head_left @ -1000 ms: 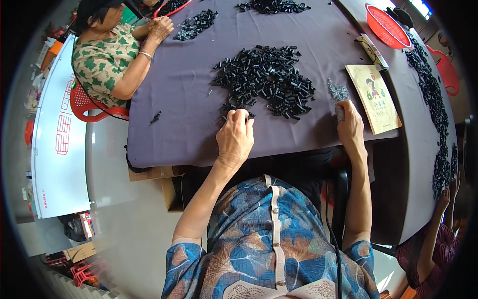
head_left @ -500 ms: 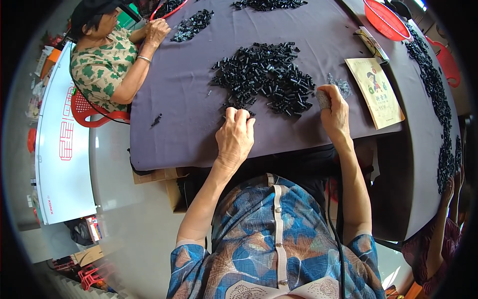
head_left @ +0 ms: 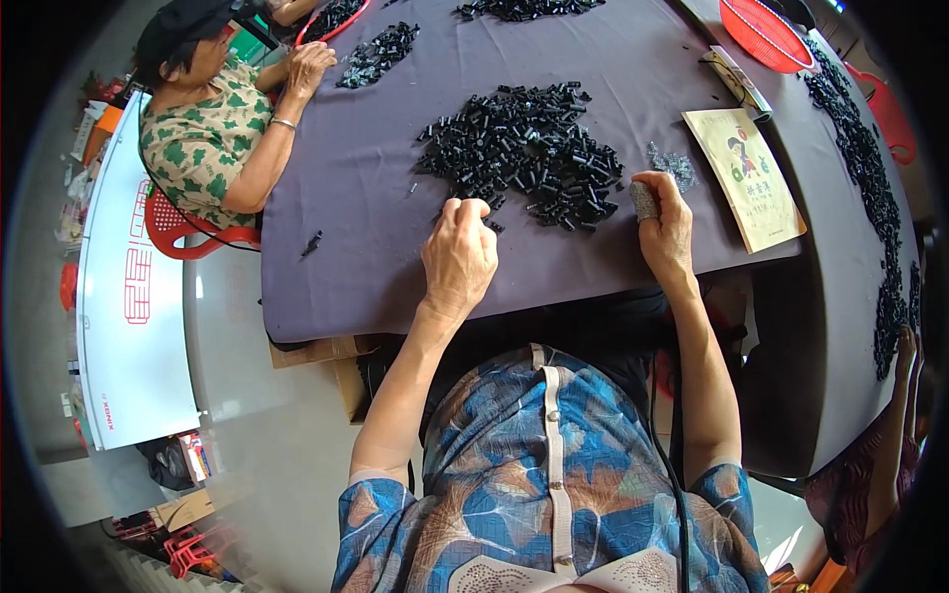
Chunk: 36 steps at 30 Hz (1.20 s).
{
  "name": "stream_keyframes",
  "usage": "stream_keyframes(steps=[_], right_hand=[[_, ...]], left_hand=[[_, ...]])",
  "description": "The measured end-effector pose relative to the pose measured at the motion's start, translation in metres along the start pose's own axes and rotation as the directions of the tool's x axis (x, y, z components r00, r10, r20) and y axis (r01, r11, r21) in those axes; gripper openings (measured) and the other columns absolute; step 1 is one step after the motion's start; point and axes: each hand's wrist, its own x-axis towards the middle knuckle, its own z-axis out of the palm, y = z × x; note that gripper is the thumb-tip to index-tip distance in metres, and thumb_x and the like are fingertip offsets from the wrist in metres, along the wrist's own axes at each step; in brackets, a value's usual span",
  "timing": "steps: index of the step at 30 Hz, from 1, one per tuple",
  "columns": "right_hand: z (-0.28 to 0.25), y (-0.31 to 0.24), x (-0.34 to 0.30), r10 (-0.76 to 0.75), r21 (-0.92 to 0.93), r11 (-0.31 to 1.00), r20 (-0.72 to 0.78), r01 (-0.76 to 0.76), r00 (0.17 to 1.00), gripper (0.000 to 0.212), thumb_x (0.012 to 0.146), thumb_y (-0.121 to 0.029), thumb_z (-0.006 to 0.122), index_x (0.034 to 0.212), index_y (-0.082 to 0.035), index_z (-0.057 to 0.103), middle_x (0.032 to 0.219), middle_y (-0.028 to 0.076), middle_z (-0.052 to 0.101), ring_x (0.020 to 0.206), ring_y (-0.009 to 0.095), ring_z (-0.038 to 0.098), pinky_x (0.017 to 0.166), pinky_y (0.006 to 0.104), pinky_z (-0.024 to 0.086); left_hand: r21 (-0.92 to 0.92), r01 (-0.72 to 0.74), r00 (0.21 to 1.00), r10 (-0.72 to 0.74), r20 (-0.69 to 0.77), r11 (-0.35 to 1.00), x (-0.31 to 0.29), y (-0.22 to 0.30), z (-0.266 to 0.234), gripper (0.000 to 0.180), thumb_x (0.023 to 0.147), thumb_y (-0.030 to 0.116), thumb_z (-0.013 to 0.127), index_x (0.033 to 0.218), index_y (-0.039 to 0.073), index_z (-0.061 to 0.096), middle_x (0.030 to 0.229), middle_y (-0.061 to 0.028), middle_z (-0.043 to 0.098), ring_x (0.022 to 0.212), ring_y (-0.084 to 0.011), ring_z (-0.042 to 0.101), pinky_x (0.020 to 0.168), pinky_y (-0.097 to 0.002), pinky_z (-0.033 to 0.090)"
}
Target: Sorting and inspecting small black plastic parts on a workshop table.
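Black pieces (head_left: 514,148) heaped, left fingers (head_left: 469,211) bunched beside them, right fingers (head_left: 664,188) curled, any hold unclear

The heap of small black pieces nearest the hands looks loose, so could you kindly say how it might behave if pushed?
The heap of small black pieces would probably spread rather than slide as one, being loosely piled. Single pieces may roll, as many look cylindrical. Each is likely light, being small beside the left hand.

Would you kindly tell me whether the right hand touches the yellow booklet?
Apart: the head view shows grey tablecloth between the right hand and the yellow booklet.
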Motion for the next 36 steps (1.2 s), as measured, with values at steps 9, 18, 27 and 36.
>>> stream_keyframes(steps=[9, 18, 27, 36], right_hand=[[0.000, 0.001, 0.001, -0.002, 0.024, 1.000, 0.011, 0.002, 1.000, 0.037, 0.070, 0.014, 0.044, 0.101, -0.002, 0.057, 0.087, 0.016, 0.062, 0.083, 0.029, 0.063, 0.077, 0.0320, 0.049], [-0.003, 0.001, 0.001, -0.033, 0.010, 0.999, 0.007, 0.033, 0.999, 0.035, 0.075, 0.016, 0.045, 0.103, -0.002, 0.057, 0.086, 0.008, 0.060, 0.082, 0.015, 0.058, 0.077, 0.0252, 0.046], [0.000, 0.000, 0.000, -0.105, 0.004, 0.994, 0.010, 0.105, 0.994, 0.025, 0.073, 0.010, 0.054, 0.095, -0.002, 0.056, 0.088, 0.015, 0.059, 0.083, 0.034, 0.061, 0.075, 0.0344, 0.049], [0.000, 0.002, -0.001, -0.061, -0.011, 0.998, 0.022, 0.062, 0.998, 0.029, 0.073, 0.012, 0.049, 0.097, -0.002, 0.056, 0.087, 0.014, 0.059, 0.082, 0.028, 0.060, 0.076, 0.0317, 0.047]], left_hand=[[0.098, -0.031, 0.999, 0.030, 0.012, 0.995, 0.015, 0.002, 0.015, 0.007, 0.086, 0.009, 0.053, 0.092, 0.007, 0.053, 0.082, -0.0108, 0.062, 0.076, -0.0298, 0.064, 0.063, -0.0409, 0.052], [0.084, -0.017, 0.990, 0.006, 0.139, 0.996, 0.025, 0.008, 0.016, 0.011, 0.086, 0.013, 0.057, 0.093, 0.006, 0.053, 0.083, -0.0132, 0.064, 0.078, -0.0309, 0.065, 0.066, -0.0422, 0.052], [0.121, 0.025, 0.986, -0.045, 0.160, 0.992, 0.025, 0.008, 0.017, 0.013, 0.086, 0.012, 0.056, 0.097, 0.005, 0.054, 0.088, -0.0147, 0.066, 0.081, -0.0313, 0.065, 0.069, -0.0426, 0.051], [0.096, -0.009, 0.989, -0.005, 0.148, 0.995, 0.024, 0.003, 0.022, 0.009, 0.088, 0.012, 0.054, 0.094, 0.005, 0.052, 0.089, -0.0127, 0.065, 0.085, -0.0296, 0.064, 0.071, -0.0408, 0.051]])
